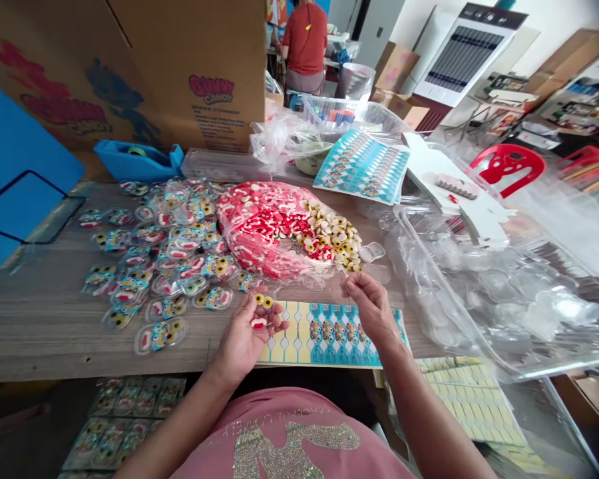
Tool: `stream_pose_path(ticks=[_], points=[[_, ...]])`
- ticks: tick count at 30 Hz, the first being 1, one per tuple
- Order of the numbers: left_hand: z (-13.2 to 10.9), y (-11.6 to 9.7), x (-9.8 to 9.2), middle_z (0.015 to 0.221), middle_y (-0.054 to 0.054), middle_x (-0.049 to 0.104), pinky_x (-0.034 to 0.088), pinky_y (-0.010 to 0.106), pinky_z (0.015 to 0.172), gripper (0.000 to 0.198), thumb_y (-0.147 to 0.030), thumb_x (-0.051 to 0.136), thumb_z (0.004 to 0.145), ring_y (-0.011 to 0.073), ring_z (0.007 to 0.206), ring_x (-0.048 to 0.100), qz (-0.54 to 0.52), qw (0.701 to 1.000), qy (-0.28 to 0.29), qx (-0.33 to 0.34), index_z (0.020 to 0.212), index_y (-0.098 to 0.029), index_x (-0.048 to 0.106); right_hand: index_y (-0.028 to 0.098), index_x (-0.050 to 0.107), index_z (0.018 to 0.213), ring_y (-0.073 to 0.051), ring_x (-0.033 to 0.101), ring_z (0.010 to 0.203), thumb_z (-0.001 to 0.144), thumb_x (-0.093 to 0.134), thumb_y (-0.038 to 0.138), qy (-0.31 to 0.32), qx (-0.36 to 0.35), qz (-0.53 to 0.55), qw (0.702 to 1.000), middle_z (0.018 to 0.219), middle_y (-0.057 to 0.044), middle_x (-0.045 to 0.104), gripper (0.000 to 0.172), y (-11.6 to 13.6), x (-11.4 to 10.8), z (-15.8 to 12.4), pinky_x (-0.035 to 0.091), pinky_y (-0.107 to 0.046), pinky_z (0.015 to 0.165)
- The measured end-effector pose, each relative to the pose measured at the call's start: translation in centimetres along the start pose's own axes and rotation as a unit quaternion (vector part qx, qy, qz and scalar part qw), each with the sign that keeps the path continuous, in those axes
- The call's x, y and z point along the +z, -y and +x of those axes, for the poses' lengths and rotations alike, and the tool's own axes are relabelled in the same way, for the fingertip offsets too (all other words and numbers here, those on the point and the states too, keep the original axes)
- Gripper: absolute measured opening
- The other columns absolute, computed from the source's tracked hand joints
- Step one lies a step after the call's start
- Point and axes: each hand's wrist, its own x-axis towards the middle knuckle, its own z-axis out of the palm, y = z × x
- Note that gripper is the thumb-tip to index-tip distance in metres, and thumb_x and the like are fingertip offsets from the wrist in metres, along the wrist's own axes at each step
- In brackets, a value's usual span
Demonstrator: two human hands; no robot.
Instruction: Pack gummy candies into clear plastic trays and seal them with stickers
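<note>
My left hand [247,336] holds a small clear plastic case [265,313]. In the case are two yellow eye candies and a red-and-white lips candy. My right hand [374,303] is raised over the sticker sheet [337,332], fingertips pinched; whatever is between them, if anything, is too small to make out. Beyond the hands lies an opened bag of red lips candies [259,226], with a heap of yellow eye candies [337,233] at its right side. Two clear lids or cases [372,251] rest right of that heap. Filled, labelled cases [180,246] are piled to the left.
A large clear bin [504,346] of empty plastic cases stands at the right. Behind the candy are a blue tape dispenser [134,159], a cardboard box [180,73] and more sticker sheets [362,166]. A person in red [307,40] sits in the background.
</note>
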Motion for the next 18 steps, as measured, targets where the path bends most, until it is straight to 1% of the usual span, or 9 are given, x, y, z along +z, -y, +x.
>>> stream_pose_path(ticks=[2,4,6,8,10,13,16,18], points=[[0.1,0.2,0.6,0.079,0.007,0.072,0.058,0.040,0.072,0.021,-0.035,0.057,0.094,0.0182,0.063,0.067,-0.028,1.000,0.001,-0.010,0.110,-0.020,0.060,0.022,0.055,0.076,-0.015,0.047,0.064,0.091,0.057,0.038,0.035,0.055,0.146,0.987,0.069,0.001,0.053,0.022,1.5,2.6,-0.8,0.039,-0.029,0.062],[0.3,0.3,1.2,0.079,0.007,0.072,0.057,0.038,0.071,0.027,-0.041,0.057,0.094,0.0190,0.066,0.067,-0.061,0.998,0.012,-0.015,0.108,-0.019,0.062,0.021,0.056,0.075,-0.014,0.045,0.062,0.089,0.060,0.039,0.072,0.096,0.227,0.967,0.067,0.001,0.052,0.023,3.0,5.6,-1.7,0.038,-0.028,0.060],[0.6,0.3,1.4,0.080,0.006,0.072,0.056,0.033,0.070,0.031,-0.046,0.056,0.094,0.0186,0.070,0.068,-0.095,0.995,0.025,0.002,0.105,-0.018,0.065,0.021,0.057,0.074,-0.013,0.047,0.065,0.088,0.063,0.036,0.089,0.121,0.252,0.956,0.069,0.002,0.053,0.021,4.3,8.2,-2.6,0.040,-0.028,0.064],[0.7,0.3,1.2,0.081,0.005,0.071,0.054,0.027,0.068,0.031,-0.044,0.056,0.095,0.0163,0.073,0.068,-0.128,0.991,0.019,0.022,0.104,-0.017,0.067,0.022,0.059,0.074,-0.015,0.052,0.076,0.087,0.064,0.034,0.089,0.124,0.254,0.955,0.080,0.000,0.058,0.019,4.8,10.0,-3.2,0.043,-0.029,0.073],[0.6,0.2,0.7,0.084,0.004,0.072,0.052,0.024,0.067,0.028,-0.040,0.055,0.096,0.0143,0.073,0.068,-0.154,0.988,0.001,0.020,0.105,-0.017,0.067,0.022,0.060,0.074,-0.017,0.056,0.091,0.087,0.065,0.033,0.085,0.118,0.242,0.959,0.098,-0.002,0.061,0.018,4.7,11.1,-3.4,0.045,-0.032,0.085],[0.5,0.1,-0.2,0.089,0.006,0.073,0.054,0.028,0.071,0.028,-0.039,0.053,0.098,0.0159,0.075,0.068,-0.175,0.984,-0.008,-0.015,0.106,-0.017,0.068,0.022,0.062,0.074,-0.022,0.054,0.112,0.087,0.064,0.035,0.068,0.112,0.195,0.972,0.119,-0.005,0.058,0.019,3.5,11.8,-3.3,0.045,-0.036,0.093],[0.4,0.0,-0.6,0.087,0.008,0.073,0.056,0.035,0.076,0.032,-0.041,0.050,0.098,0.0193,0.076,0.069,-0.177,0.983,0.002,-0.046,0.104,-0.015,0.068,0.021,0.059,0.071,-0.024,0.053,0.119,0.089,0.061,0.036,0.055,0.108,0.140,0.983,0.125,-0.007,0.057,0.023,2.3,11.8,-3.1,0.048,-0.035,0.089],[0.5,0.0,-0.6,0.087,0.009,0.073,0.057,0.038,0.078,0.035,-0.042,0.046,0.099,0.0207,0.077,0.070,-0.175,0.983,0.009,-0.058,0.102,-0.015,0.069,0.021,0.059,0.075,-0.023,0.056,0.114,0.090,0.060,0.036,0.056,0.098,0.108,0.988,0.125,-0.008,0.058,0.021,2.0,11.8,-3.1,0.051,-0.033,0.082]])
